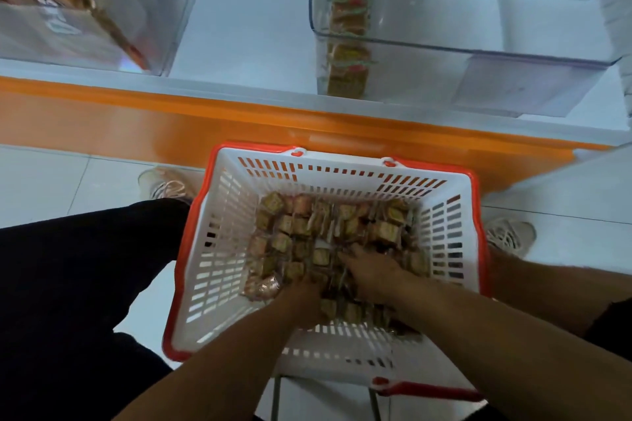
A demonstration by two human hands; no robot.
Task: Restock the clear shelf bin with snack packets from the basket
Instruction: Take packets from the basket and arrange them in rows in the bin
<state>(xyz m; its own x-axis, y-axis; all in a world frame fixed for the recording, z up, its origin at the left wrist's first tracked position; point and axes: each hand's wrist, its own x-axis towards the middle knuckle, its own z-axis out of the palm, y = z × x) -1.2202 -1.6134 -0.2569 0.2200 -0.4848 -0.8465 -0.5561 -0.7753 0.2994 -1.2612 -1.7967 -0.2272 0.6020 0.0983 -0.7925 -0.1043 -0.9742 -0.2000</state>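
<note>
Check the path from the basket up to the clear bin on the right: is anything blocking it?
Nothing visible blocks it. Both the left hand and right hand are down among the snack packets in the basket. The clear bin sits open-topped above the orange shelf edge, with one row of packets along its left wall.

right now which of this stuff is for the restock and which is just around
For the job:
snack packets
basket
clear shelf bin, with one row of packets
left hand, right hand, both among the packets

Just around:
second clear bin
orange shelf edge
</note>
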